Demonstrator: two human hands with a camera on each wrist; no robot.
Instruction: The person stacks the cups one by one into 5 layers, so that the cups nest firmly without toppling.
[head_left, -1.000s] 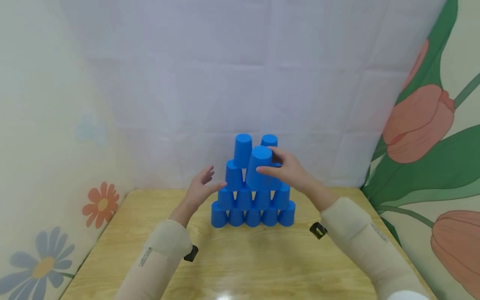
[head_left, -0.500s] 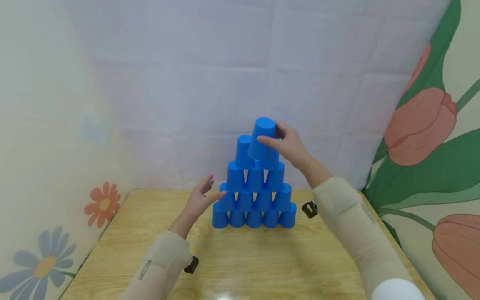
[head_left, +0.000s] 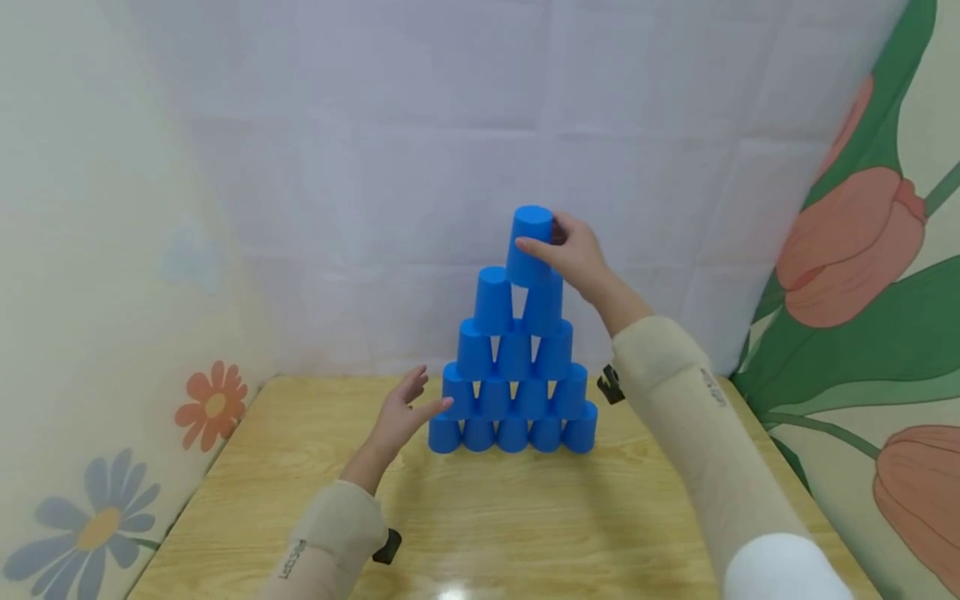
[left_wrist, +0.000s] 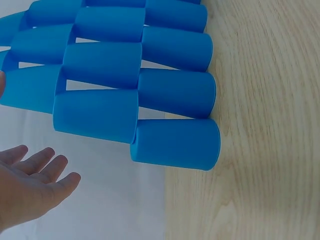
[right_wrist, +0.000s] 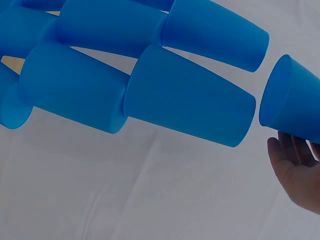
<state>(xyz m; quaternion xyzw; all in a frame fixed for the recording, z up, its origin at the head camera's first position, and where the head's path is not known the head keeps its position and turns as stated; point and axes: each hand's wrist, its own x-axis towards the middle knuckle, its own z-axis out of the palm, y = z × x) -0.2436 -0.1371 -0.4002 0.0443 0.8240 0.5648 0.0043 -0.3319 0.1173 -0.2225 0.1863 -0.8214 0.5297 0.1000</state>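
A pyramid of upside-down blue cups (head_left: 513, 354) stands on the table, its top row made of two cups. My right hand (head_left: 583, 254) grips another upside-down blue cup (head_left: 531, 229) between thumb and fingers, above that row. In the right wrist view a narrow gap separates the held cup's rim (right_wrist: 276, 92) from the nearest top-row cup (right_wrist: 192, 97). To the left of the lower rows, my left hand (head_left: 397, 417) hovers with fingers spread and holds nothing. The left wrist view shows its fingers (left_wrist: 52, 172) apart from the cups.
The pyramid rests on a wooden table (head_left: 495, 517), with a white cloth (head_left: 375, 183) hanging behind it. Painted walls with flowers (head_left: 847, 250) flank the table. A small black device (head_left: 611, 385) hangs at my right sleeve, another black device (head_left: 387, 546) at the left.
My right hand has lifted the held cup from in front of the third row to above the top row. The left hand has lowered slightly beside the pyramid.
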